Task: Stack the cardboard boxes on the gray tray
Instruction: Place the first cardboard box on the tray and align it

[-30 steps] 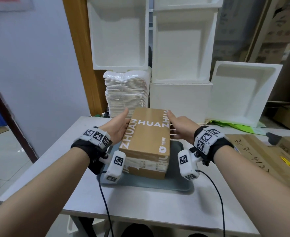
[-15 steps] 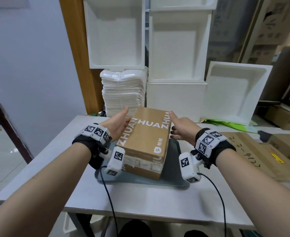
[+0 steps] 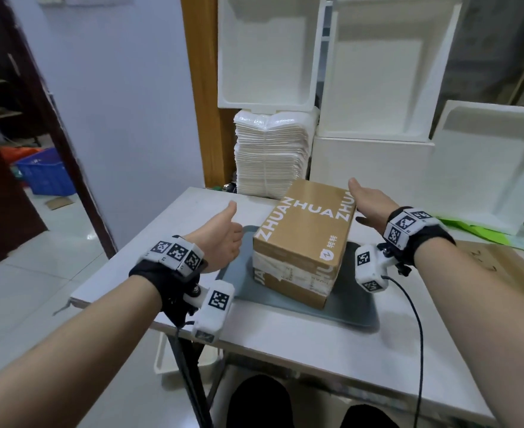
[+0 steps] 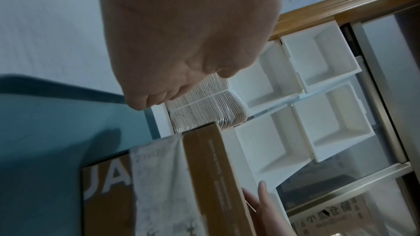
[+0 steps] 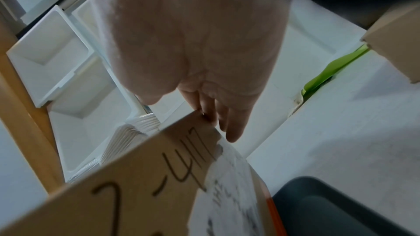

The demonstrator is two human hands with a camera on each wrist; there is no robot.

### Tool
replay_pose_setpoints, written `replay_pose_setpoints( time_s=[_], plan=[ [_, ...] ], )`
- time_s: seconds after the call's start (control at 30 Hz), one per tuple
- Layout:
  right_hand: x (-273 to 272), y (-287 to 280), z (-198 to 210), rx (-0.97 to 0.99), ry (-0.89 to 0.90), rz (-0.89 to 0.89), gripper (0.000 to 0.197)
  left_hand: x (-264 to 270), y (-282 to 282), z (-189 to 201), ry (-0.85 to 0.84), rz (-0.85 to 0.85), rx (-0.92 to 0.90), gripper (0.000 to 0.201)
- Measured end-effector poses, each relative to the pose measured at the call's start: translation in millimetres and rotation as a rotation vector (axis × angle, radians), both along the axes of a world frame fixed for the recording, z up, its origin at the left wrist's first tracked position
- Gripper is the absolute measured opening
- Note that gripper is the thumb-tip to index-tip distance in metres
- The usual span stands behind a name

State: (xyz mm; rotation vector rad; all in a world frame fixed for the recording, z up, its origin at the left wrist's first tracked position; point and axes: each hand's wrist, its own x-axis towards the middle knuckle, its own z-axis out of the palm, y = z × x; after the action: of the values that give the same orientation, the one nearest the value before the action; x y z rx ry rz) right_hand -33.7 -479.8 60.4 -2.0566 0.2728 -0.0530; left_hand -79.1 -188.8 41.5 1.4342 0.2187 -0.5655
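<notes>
Cardboard boxes (image 3: 304,239) stacked on gray tray (image 3: 351,313) (rim bare all round); hands: left (image 3: 220,239) loose, apart; right (image 3: 370,203) flat against side.

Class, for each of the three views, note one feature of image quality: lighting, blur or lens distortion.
Head view: wide-angle lens bows the wooden post and room edges; even light, top box sharp. Left wrist view: dim, bluish; left hand near the lens is soft, casting a shadow on the gray tray. Right wrist view: right hand blurred and pale; box label smeared.
</notes>
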Motion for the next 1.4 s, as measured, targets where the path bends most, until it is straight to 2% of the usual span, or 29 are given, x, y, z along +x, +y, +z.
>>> replay_pose_setpoints(
  time_s=[0.3, 0.33, 0.43, 0.47, 0.6, 0.83, 0.9, 1.0, 1.07, 1.2, 1.3, 1.4],
  plan=[
    [-10, 1, -8, 0.146, 0.013, -0.032, 0.061, -31, -25, -14, 0.053, -0.044, -0.031, 0.084],
    [-10, 1, -9, 0.147, 0.014, -0.022, 0.066, -33, -29, -12, 0.040, -0.039, -0.027, 0.080],
    [3, -11, -21, 0.114, -0.009, -0.006, 0.094, -33, -40, -4, 0.025, -0.007, -0.039, 0.075],
    [3, -14, -21, 0.121, -0.017, -0.007, 0.095, -31, -42, -3, 0.019, -0.001, -0.040, 0.076],
    [-19, -7, -7, 0.241, -0.049, -0.032, 0.057, -22, -41, 4, 0.010, 0.042, -0.047, 0.078],
    [-37, -16, -2, 0.293, -0.113, -0.078, 0.044, 2, -34, 29, -0.024, 0.073, -0.063, 0.084],
    [-41, -18, -4, 0.284, -0.117, -0.092, 0.048, 6, -32, 35, -0.034, 0.087, -0.016, 0.082],
    [-48, -19, -9, 0.235, -0.102, -0.097, 0.069, 11, -32, 40, -0.054, 0.099, 0.015, 0.073],
    [-51, -18, -12, 0.182, -0.087, -0.085, 0.072, 13, -33, 39, -0.051, 0.088, 0.046, 0.069],
    [-58, -17, -20, 0.139, -0.058, -0.096, 0.087, 18, -34, 32, -0.007, 0.071, 0.032, 0.075],
    [-59, -17, -28, 0.145, -0.052, -0.098, 0.071, 20, -32, 26, 0.005, 0.077, 0.041, 0.078],
    [-57, -16, -28, 0.132, -0.047, -0.104, 0.068, 19, -31, 22, -0.002, 0.081, 0.027, 0.078]
  ],
)
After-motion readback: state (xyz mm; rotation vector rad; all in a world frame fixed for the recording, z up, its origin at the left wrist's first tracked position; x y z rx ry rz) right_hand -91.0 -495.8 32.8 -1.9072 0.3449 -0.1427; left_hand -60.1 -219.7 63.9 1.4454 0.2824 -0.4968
